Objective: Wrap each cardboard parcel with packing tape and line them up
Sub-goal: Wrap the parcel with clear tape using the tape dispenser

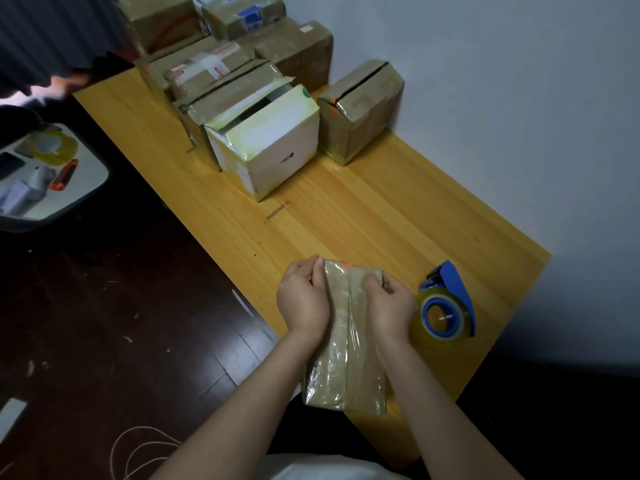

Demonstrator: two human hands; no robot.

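Parcel in your hands is a flat brown cardboard one, already glossy with clear tape; it sits at the near edge of the wooden tabletop, its near end overhanging the edge towards you. Your left hand grips its far left side, fingers curled against the edge; your right hand grips the far right side, fingers bent over the top face near the corner; both hands are closed on the parcel. Just to the right of your right hand lies the tape dispenser, blue, with a roll of clear tape on it, resting on the tabletop close to the parcel; whether it touches your hand you cannot tell. At the far end of the tabletop stand the other parcels; a white box wrapped in tape is nearest you, a brown taped box stands just beside it by the wall, and more brown boxes are packed close behind, some stacked. Off to the left, apart from the tabletop, a grey tray holds another tape roll and small items too blurred to tell.
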